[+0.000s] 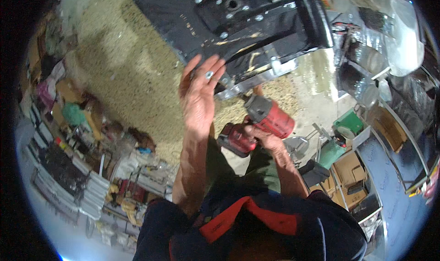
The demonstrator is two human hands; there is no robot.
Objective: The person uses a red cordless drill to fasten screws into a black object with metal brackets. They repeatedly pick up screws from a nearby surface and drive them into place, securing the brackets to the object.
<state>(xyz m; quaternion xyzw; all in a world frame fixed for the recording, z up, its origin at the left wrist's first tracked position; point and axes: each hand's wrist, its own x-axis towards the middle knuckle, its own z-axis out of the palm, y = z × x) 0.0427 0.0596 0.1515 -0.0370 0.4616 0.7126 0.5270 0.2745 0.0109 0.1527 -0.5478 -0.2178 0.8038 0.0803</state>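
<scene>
My left hand (198, 100) is palm up beside the near left edge of a black covered panel (178, 18), its fingers stretched out. On the fingers rests a small round metal piece (209, 74), a washer or a nut; I cannot tell which. My right hand (265, 137) grips a red and black cordless impact wrench (275, 119) by its handle. The wrench's nose points up and left toward a metal bracket (256, 80) along the panel's near edge. Several bolt heads stud a black plate (233, 16) on the panel.
Speckled floor (133, 73) spreads to the left. Piled boxes, parts and cloths (78, 119) line the left side. At the right stand a green container (348, 123), an open cardboard box (350, 174), a blue sheet (382, 174) and clear plastic wrapping (366, 59).
</scene>
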